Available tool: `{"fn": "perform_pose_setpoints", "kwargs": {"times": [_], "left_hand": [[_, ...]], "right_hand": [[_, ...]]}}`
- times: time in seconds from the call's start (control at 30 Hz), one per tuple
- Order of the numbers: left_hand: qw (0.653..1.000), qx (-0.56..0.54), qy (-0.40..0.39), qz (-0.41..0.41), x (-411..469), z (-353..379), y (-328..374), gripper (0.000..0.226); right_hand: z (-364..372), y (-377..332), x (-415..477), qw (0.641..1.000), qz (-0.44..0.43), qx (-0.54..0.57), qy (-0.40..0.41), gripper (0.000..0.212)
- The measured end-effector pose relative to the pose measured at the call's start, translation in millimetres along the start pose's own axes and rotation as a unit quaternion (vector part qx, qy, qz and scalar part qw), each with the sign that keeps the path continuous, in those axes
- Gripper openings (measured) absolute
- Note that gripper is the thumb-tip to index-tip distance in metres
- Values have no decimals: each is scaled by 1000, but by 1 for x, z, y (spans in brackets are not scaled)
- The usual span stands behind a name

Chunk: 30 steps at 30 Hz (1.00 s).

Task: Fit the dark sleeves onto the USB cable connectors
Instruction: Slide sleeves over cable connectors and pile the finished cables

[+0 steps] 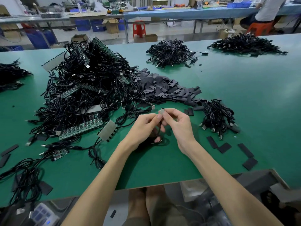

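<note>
- Head view, far left: small heap of black cables (11,75) at the edge of the green bench mat (244,98); sleeved or not, can't tell.
- Left-centre: big tangled pile of black USB cables w/ green circuit strips (84,88); bare metal plugs show all over it. Judged as the unprocessed stock, by far the largest lot.
- Centre: heap of flat dark-grey sleeves (164,88), touching the big pile's right side; supply plentiful.
- Centre front: left hand (143,128) pinching shut on a thin black cable (160,128) just below its plug; loop hangs under the palm.
- Right hand (177,123) fingertips closed on the silver USB connector (162,111), held upright; no sleeve seen on it yet.
- Right of hands: small bundle of black cables (218,116), prob. the done lot, unconfirmed.
- Near right: a few loose dark sleeves (224,147) flat on mat.
- Far back, centre-right to right: two more cable heaps (169,53), status n/k.
- Est.: early; most still to do.
</note>
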State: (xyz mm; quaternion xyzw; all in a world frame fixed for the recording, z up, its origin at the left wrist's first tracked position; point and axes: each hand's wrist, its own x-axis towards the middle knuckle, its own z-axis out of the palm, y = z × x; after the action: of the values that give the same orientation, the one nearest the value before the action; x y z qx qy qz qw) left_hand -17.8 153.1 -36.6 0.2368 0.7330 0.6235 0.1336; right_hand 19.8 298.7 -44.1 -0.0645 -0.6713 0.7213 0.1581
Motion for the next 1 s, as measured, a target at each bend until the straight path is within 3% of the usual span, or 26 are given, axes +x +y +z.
{"fn": "perform_pose_setpoints", "kwargs": {"times": [0.17,0.27,0.43,0.5,0.53,0.67,0.77,1.0], "left_hand": [[998,-37,57,-18,-2,-17,-5,29],[996,-9,83,-14,-6,-33,-11,29],[990,110,87,17,-16,-41,-17,26],[986,145,84,22,-17,-39,-18,25],[983,161,82,24,-17,-38,-19,25],[978,187,90,30,-16,-35,-18,23],[977,187,94,32,-17,-36,-18,22],[978,187,92,30,-17,-34,-18,23]], "right_hand": [[-1,-1,3,988,-49,-127,79,27],[-3,0,3,952,-85,-267,125,39],[3,4,5,856,19,-515,42,67],[7,5,2,830,11,-557,10,67],[8,5,0,832,-12,-555,-2,64],[9,0,-7,899,-101,-426,-9,45],[8,-1,-6,889,-126,-441,6,42],[5,4,-2,876,-75,-474,-49,44]]}}
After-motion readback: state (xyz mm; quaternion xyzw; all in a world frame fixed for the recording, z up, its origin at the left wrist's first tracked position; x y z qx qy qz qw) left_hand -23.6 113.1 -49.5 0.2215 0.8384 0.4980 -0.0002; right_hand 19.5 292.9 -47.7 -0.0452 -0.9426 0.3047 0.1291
